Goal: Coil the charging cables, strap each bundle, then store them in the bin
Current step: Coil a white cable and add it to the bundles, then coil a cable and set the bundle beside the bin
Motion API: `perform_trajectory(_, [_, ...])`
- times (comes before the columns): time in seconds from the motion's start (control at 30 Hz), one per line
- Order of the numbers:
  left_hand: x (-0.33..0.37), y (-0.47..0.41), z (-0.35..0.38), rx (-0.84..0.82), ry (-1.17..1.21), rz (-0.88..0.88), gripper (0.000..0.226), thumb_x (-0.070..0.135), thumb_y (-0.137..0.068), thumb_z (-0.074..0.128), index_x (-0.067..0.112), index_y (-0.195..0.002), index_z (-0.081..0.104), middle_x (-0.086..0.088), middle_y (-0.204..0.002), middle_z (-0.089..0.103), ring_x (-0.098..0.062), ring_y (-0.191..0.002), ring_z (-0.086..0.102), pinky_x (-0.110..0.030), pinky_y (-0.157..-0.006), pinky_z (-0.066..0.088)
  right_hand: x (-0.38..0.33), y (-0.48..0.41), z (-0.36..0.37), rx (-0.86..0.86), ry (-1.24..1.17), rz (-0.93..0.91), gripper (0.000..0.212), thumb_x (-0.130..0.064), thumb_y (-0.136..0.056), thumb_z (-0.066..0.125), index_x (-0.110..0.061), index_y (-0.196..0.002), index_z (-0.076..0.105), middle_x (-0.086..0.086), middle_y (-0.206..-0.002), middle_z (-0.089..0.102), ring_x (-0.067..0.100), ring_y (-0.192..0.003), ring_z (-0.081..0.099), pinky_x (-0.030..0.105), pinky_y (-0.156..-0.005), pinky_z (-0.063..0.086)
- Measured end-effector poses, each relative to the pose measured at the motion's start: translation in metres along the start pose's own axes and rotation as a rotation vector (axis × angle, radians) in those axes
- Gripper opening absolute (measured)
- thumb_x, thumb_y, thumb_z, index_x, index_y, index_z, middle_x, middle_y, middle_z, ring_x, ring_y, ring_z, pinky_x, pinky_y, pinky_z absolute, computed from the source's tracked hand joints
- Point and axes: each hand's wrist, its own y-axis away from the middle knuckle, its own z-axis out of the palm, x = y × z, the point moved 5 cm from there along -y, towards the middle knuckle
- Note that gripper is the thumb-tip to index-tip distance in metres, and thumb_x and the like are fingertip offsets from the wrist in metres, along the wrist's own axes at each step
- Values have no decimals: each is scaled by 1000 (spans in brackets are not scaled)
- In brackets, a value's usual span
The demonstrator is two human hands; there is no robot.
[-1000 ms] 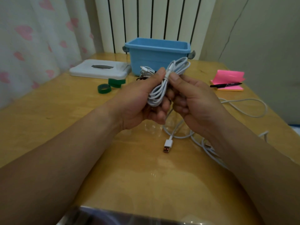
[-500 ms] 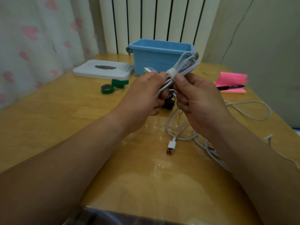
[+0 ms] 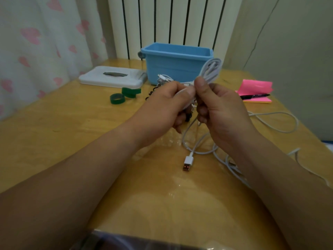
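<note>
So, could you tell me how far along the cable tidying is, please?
Done: one white cable is coiled. In hand: the left hand and right hand pinch that coil in front of the blue bin; a strap on it cannot be made out. Left: loose cable lies on the table, two green straps sit unused, and the bin's inside is hidden.
</note>
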Motion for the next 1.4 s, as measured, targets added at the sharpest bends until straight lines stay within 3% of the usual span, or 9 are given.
perform_trajectory(0.23, [-4,4,2,-371,585,-293,40,42,-113,39,13,-98,61,0,-67,48,-7,-41,37,-20,-36,35,-1,4,17,-279,-284,66,23,-33,-94,64,-12,-103,72,0,-85,71,14,-81,69,31,-79,56])
perform_trajectory(0.43, [3,-1,0,-163,182,-96,59,57,-107,53,2,-126,62,-11,-94,65,-22,-68,58,-38,-63,59,-10,5,10,-101,-276,29,7,-21,-103,61,-15,-105,61,-12,-68,69,0,-52,61,14,-49,47])
perform_trajectory(0.6, [4,1,-8,-133,-16,2,32,40,-110,57,9,-116,61,-5,-88,63,-17,-67,56,-34,-62,55,-7,5,7,-53,-113,43,38,-53,-85,68,-19,-101,63,-14,-62,56,2,-54,49,19,-46,38])
perform_trajectory(0.7, [-1,-10,-36,83,85,-5,27,41,-111,54,18,-120,65,-3,-99,65,-15,-77,60,-32,-68,57,-10,0,-2,11,-149,46,51,-63,-91,62,-14,-105,66,-7,-67,50,9,-58,46,25,-46,36])
perform_trajectory(0.83, [-13,-22,-78,388,-286,135,26,46,-111,56,26,-124,65,-3,-116,64,-9,-95,59,-25,-78,52,-25,-3,-21,150,-71,-94,31,-44,-106,59,-16,-98,67,-1,-69,54,15,-56,49,26,-46,37])
perform_trajectory(0.93, [-23,-30,-73,382,-579,198,20,39,-109,61,27,-124,66,2,-116,58,-11,-101,54,-16,-82,44,-27,-1,-22,217,-19,-128,27,-36,-108,58,-17,-91,67,0,-68,54,15,-53,47,25,-45,35])
perform_trajectory(1.1, [-29,-40,-54,380,-816,254,32,34,-107,63,33,-138,65,3,-136,61,-23,-130,51,-52,-111,45,-27,4,-16,225,38,-128,28,-31,-109,55,-16,-88,66,0,-65,53,12,-51,47,25,-44,35])
perform_trajectory(1.2, [-38,-45,-46,257,-998,152,54,36,-109,57,40,-161,43,3,-170,37,-24,-159,28,-58,-129,23,-27,6,-14,221,86,-126,28,-33,-109,55,-17,-89,67,-1,-64,54,11,-53,48,26,-45,38])
perform_trajectory(1.4, [-48,-45,-34,48,-1064,93,58,45,-113,43,46,-168,24,8,-181,7,-18,-167,0,-58,-133,0,-25,6,-14,210,122,-125,30,-35,-109,56,-19,-87,68,0,-66,55,14,-55,49,28,-47,38])
